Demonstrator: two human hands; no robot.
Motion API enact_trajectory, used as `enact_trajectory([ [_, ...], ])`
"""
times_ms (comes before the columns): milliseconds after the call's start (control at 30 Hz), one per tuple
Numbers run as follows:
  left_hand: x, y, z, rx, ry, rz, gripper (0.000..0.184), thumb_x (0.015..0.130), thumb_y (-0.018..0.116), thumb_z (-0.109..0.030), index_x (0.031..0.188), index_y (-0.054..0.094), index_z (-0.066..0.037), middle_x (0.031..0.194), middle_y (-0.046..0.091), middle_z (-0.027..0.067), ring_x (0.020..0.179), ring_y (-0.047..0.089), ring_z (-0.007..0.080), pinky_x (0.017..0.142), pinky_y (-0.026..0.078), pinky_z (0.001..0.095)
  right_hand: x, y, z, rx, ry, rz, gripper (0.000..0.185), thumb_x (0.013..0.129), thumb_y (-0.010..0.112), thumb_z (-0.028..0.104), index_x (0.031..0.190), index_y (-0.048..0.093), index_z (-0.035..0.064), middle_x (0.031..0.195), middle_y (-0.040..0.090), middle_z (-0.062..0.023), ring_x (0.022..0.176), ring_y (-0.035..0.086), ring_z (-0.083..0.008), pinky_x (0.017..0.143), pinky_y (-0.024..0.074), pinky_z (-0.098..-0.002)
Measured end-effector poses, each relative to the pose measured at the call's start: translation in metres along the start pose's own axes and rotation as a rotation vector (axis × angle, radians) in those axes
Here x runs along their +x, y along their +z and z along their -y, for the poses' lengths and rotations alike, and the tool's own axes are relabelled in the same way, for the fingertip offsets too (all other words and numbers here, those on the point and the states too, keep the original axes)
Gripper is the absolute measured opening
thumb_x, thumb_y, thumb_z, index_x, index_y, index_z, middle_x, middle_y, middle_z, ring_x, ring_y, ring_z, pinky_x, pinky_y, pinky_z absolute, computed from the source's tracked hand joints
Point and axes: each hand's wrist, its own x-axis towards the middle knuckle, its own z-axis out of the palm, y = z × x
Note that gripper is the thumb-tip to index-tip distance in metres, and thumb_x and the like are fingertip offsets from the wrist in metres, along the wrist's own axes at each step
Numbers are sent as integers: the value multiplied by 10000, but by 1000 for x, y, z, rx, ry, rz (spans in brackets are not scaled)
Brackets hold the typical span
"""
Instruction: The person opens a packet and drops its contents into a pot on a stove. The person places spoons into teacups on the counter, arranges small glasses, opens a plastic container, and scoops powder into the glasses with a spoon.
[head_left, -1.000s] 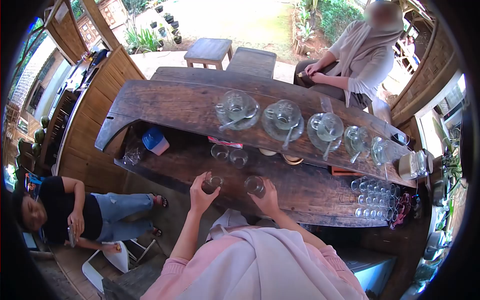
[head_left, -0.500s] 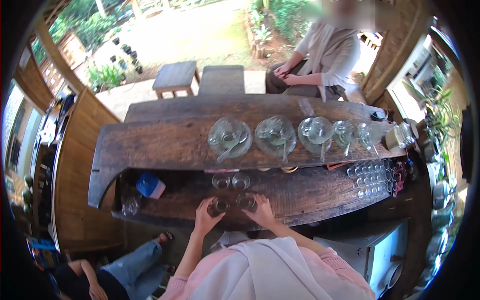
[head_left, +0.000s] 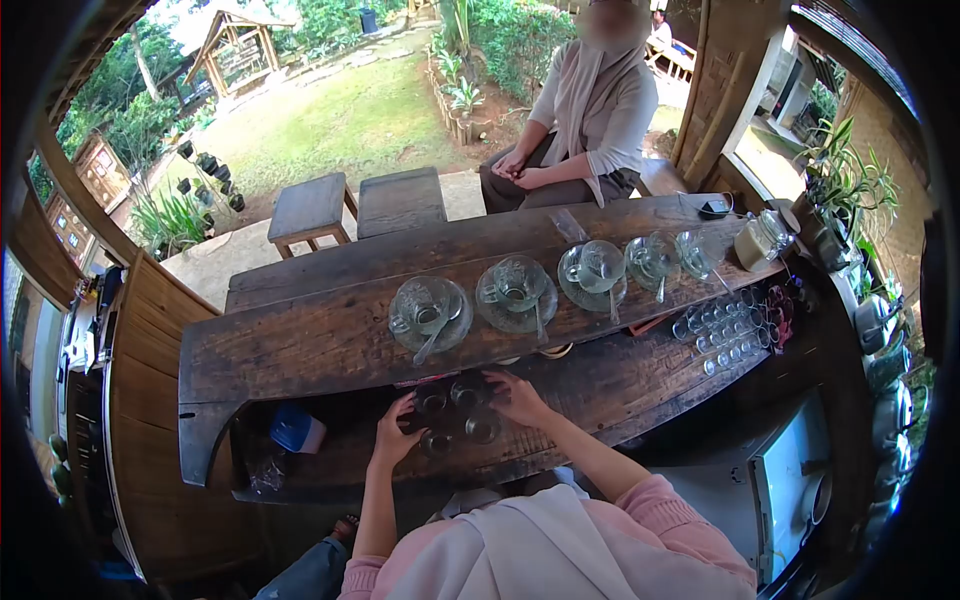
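Note:
Several clear drinking glasses stand in a close group on the lower wooden shelf. My left hand (head_left: 397,432) is beside the group's left side, fingers and thumb apart, between the back left glass (head_left: 430,399) and the front left glass (head_left: 437,443). On the other side, my right hand (head_left: 518,402) has its fingers spread beside the back right glass (head_left: 466,394). The front right glass (head_left: 482,430) stands below that hand. Neither hand is wrapped round a glass; whether the fingertips touch one I cannot tell.
Glass cups on saucers with spoons (head_left: 517,290) line the upper counter (head_left: 270,345). Rows of small glasses (head_left: 725,330) stand at the lower shelf's right end. A blue and pink container (head_left: 298,430) sits left. Across the counter a person (head_left: 590,130) sits with hands together.
My hands have come off the two front glasses and moved outward and away from me, toward the back pair. The view has tilted up and turned.

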Motion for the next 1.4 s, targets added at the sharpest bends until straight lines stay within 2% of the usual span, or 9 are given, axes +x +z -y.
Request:
enact_trajectory([
  [133, 13, 5, 2, 52, 49, 54, 717, 651, 857, -97, 1298, 547, -76, 1189, 657, 103, 1091, 634, 232, 834, 529, 351, 16, 8, 0, -34, 21, 151, 772, 650, 827, 119, 1357, 515, 93, 1207, 633, -155, 962, 669, -271, 857, 545, -369],
  [367, 18, 9, -5, 22, 38, 15, 686, 661, 869, -170, 1268, 570, -55, 1198, 664, 102, 1068, 647, 213, 816, 532, 346, 24, 14, -2, -76, -12, 171, 800, 606, 867, 169, 1331, 541, 92, 1180, 653, -149, 950, 673, -286, 847, 549, -374],
  [467, 15, 5, -7, -11, 12, 3, 671, 666, 864, -159, 1264, 574, -58, 1177, 673, 97, 1061, 649, 200, 812, 531, 343, 25, 14, -4, -26, -71, 179, 782, 611, 864, 177, 1321, 549, 85, 1173, 658, -143, 930, 675, -276, 839, 548, -377],
  [667, 1, 0, -4, -36, -64, -50, 656, 680, 849, -131, 1269, 568, -57, 1152, 679, 89, 1060, 650, 192, 806, 531, 337, 22, 13, 0, -2, -30, 194, 765, 628, 854, 184, 1321, 547, 80, 1172, 658, -134, 902, 675, -269, 830, 544, -368],
  [867, -2, -5, -16, 115, -64, -111, 666, 675, 832, -73, 1276, 547, -47, 1197, 654, 114, 1074, 646, 210, 817, 533, 348, 23, 13, -3, 29, -47, 198, 761, 635, 848, 182, 1324, 546, 76, 1173, 658, -134, 910, 678, -273, 833, 544, -374],
  [1067, -8, -20, -15, 114, -154, -107, 672, 680, 816, -42, 1286, 525, -44, 1220, 643, 127, 1101, 637, 245, 826, 534, 364, 31, 8, -13, 8, -58, 243, 734, 650, 836, 231, 1308, 559, 63, 1111, 680, -150, 892, 686, -270, 833, 539, -380],
  [1267, -17, -25, -18, 145, -205, -133, 665, 692, 804, -33, 1292, 518, -43, 1226, 642, 133, 1103, 635, 241, 828, 536, 368, 46, 3, -6, -52, -47, 359, 707, 691, 808, 257, 1308, 549, 29, 1047, 691, -174, 882, 693, -267, 838, 535, -381],
  [1367, -20, -25, -28, 146, -193, -162, 648, 698, 798, -25, 1285, 524, -41, 1223, 642, 136, 1101, 635, 239, 831, 538, 362, 50, 12, -12, 71, -12, 402, 700, 692, 777, 233, 1318, 534, 35, 1017, 695, -187, 967, 678, -281, 861, 520, -366],
  [1400, -25, -26, -26, 145, -203, -160, 648, 698, 798, -25, 1285, 524, -41, 1223, 642, 136, 1101, 635, 239, 831, 538, 362, 53, 9, -10, 78, 18, 477, 702, 725, 746, 249, 1347, 503, 33, 1117, 657, -195, 1006, 661, -270, 891, 504, -363],
])
